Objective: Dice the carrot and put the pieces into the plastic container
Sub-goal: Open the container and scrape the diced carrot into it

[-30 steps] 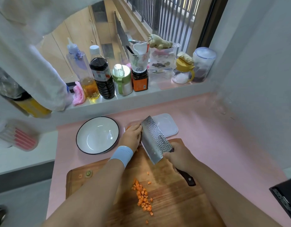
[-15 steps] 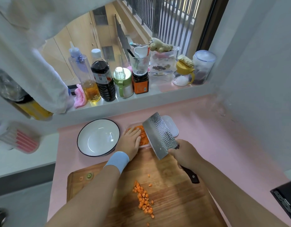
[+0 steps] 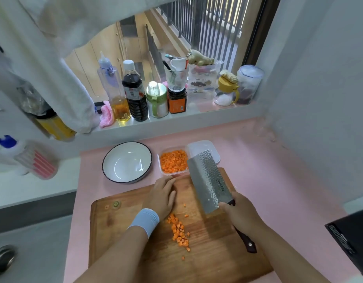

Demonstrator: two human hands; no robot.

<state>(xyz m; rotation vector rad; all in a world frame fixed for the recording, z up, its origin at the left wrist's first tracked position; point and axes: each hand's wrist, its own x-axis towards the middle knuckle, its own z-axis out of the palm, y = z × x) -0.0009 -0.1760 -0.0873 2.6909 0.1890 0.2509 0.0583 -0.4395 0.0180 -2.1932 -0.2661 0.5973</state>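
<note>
Right hand round the cleaver handle, left hand flat, fingers loose, on the board beside carrot dice.

I see right hand gripping cleaver, blade tilted above wooden board. Left hand flat on board, fingers straight. Plastic container holds carrot dice; loose dice on board. White bowl beside container.

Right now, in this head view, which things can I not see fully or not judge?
Plastic lid: near corner behind the cleaver blade, head view.
Cleaver handle: middle covered by the right hand.
Cutting board under the left hand: hidden by the palm.
Black object: cut off by the right frame edge.
Bottle labels: too small to read.
</note>
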